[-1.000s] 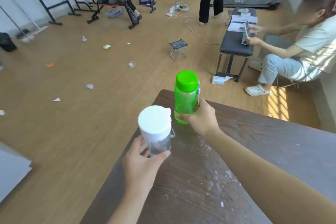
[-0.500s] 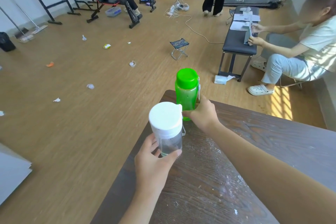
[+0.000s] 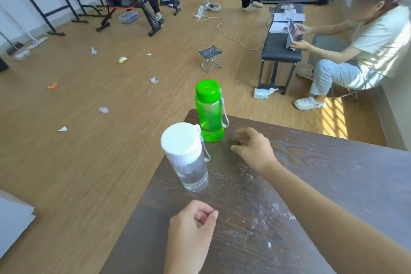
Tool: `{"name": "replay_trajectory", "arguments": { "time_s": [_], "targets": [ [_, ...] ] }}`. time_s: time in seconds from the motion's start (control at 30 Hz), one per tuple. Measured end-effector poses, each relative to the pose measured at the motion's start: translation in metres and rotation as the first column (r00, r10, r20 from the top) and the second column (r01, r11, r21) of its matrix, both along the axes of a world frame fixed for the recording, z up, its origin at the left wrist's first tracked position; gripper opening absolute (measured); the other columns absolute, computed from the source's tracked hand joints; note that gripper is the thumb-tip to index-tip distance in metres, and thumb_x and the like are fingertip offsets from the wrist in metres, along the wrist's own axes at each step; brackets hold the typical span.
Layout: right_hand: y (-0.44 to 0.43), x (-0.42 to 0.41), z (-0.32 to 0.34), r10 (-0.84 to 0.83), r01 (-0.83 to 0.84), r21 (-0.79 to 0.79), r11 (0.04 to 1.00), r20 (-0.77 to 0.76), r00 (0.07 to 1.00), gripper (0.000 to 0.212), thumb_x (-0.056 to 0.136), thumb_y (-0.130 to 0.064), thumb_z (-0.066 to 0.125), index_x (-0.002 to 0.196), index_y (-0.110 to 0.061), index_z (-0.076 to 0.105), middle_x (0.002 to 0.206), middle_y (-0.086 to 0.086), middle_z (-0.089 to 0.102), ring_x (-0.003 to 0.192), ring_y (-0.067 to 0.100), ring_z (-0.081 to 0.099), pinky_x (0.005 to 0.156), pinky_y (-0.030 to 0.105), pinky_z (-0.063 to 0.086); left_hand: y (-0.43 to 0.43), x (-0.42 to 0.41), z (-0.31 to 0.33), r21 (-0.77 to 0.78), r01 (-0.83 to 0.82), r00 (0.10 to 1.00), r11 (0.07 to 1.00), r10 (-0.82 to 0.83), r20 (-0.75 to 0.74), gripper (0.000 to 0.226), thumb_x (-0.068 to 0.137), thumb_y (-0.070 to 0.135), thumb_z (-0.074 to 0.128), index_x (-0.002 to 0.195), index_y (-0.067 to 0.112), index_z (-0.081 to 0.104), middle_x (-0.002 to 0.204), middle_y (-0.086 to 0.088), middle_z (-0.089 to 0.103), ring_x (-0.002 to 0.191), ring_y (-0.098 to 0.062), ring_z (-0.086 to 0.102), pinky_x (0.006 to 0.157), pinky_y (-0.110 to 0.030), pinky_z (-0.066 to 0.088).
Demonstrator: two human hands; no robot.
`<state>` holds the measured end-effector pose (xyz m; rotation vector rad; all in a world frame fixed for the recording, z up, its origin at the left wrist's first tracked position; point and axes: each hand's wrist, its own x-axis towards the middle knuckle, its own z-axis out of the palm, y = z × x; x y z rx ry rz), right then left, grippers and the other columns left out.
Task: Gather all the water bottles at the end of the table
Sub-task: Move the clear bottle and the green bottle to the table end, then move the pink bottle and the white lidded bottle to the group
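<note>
A green water bottle (image 3: 209, 113) with a green cap stands upright at the far corner of the dark wooden table (image 3: 311, 184). Just in front of it, near the table's left edge, stands a clear water bottle (image 3: 186, 158) with a white cap, upright too. The two bottles are close together. My right hand (image 3: 253, 149) hovers over the table to the right of the green bottle, fingers spread, holding nothing. My left hand (image 3: 193, 227) is below the clear bottle, a short way off it, with its fingers loosely curled and nothing in them.
White specks are scattered on the table top. Beyond the table lies a wooden floor with bits of litter, a small folding stool (image 3: 210, 58), a black bench (image 3: 281, 44) with papers, a seated person at the right and gym equipment at the back.
Both hands have let go of their bottles, which now stand on the table. My left hand has drawn back toward me and my right hand has moved off to the right.
</note>
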<state>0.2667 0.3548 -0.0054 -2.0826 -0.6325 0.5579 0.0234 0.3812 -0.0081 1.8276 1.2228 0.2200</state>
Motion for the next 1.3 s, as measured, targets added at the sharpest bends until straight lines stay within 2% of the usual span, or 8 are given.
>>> {"name": "replay_trajectory", "arguments": {
  "time_s": [0.13,0.33,0.4,0.57,0.73,1.03,1.13,1.3],
  "targets": [
    [-0.087,0.009,0.002,0.058,-0.054,-0.101,0.993,0.047,0.997,0.012,0.09,-0.011,0.074,0.1,-0.016,0.072,0.096,-0.002,0.072,0.086,0.01,0.064,0.072,0.004,0.046,-0.039,0.036,0.008,-0.053,0.219,0.976,0.974,-0.219,-0.002,0.013,0.09,0.021,0.08,0.079,0.028,0.079,0.064,0.02,0.069,0.054,0.001,0.058,0.059,-0.01,0.046],
    [-0.204,0.021,0.005,0.089,-0.061,-0.314,0.948,0.074,0.993,0.008,0.088,-0.023,0.073,0.09,-0.027,0.066,0.088,-0.007,0.069,0.09,0.017,0.066,0.083,0.027,0.052,-0.09,0.099,0.01,-0.028,0.428,0.901,0.903,-0.429,-0.065,0.012,0.093,0.026,0.076,0.084,0.033,0.075,0.075,0.008,0.071,0.056,0.004,0.057,0.056,-0.01,0.045],
    [-0.315,0.04,0.014,-0.067,0.091,-0.362,0.928,0.078,0.995,0.007,0.087,-0.024,0.073,0.093,-0.024,0.069,0.085,-0.007,0.066,0.09,0.02,0.067,0.083,0.03,0.053,-0.173,0.155,0.018,-0.02,0.55,0.833,0.835,-0.55,-0.051,0.015,0.094,0.026,0.075,0.082,0.035,0.072,0.074,0.008,0.07,0.058,0.005,0.059,0.057,-0.01,0.044],
    [-0.416,0.043,0.007,-0.253,0.263,-0.343,0.902,0.072,0.965,0.008,0.085,-0.022,0.072,0.093,-0.022,0.072,0.081,-0.008,0.067,0.083,0.018,0.067,0.079,0.031,0.055,-0.248,0.207,0.018,0.041,0.614,0.789,0.788,-0.613,-0.043,0.023,0.089,0.025,0.08,0.076,0.04,0.068,0.07,0.01,0.072,0.056,0.003,0.06,0.067,-0.02,0.05],
    [-0.53,0.038,0.005,-0.526,0.525,-0.283,0.803,0.08,0.847,0.008,0.085,-0.016,0.072,0.085,-0.023,0.07,0.074,-0.009,0.069,0.073,0.015,0.068,0.07,0.031,0.056,-0.353,0.262,0.022,0.038,0.723,0.69,0.69,-0.724,0.018,0.02,0.088,0.026,0.08,0.107,0.031,0.075,0.096,0.011,0.076,0.079,-0.017,0.072,0.084,-0.03,0.06],
    [-0.625,0.047,-0.004,-0.796,0.804,-0.28,0.524,0.176,0.58,0.034,0.078,-0.042,0.082,0.072,-0.015,0.061,0.083,0.005,0.063,0.094,0.03,0.056,0.073,0.037,0.044,-0.42,0.332,0.02,0.234,0.55,0.832,0.802,-0.551,-0.065,0.078,0.082,0.037,0.087,0.148,0.014,0.052,0.142,-0.007,0.063,0.137,-0.031,0.057,0.106,-0.042,0.048],
    [-0.629,0.053,-0.012,-0.8,0.843,-0.311,0.439,0.291,0.524,0.058,0.071,-0.057,0.082,0.092,-0.006,0.063,0.094,0.01,0.058,0.103,0.035,0.05,0.082,0.041,0.043,-0.423,0.347,0.021,0.324,0.53,0.833,0.783,-0.553,-0.027,0.092,0.072,0.036,0.094,0.15,0.015,0.051,0.145,-0.01,0.06,0.141,-0.035,0.053,0.109,-0.048,0.05],
    [-0.637,0.068,-0.014,-0.842,0.854,-0.074,0.516,0.144,0.521,0.059,0.058,-0.057,0.085,0.103,-0.023,0.064,0.098,-0.005,0.069,0.098,0.022,0.067,0.08,0.041,0.058,-0.427,0.363,0.017,0.274,0.474,0.854,0.837,-0.513,0.091,0.092,0.064,0.039,0.097,0.142,0.015,0.054,0.14,-0.007,0.06,0.136,-0.029,0.057,0.101,-0.043,0.052]
  ]
}}
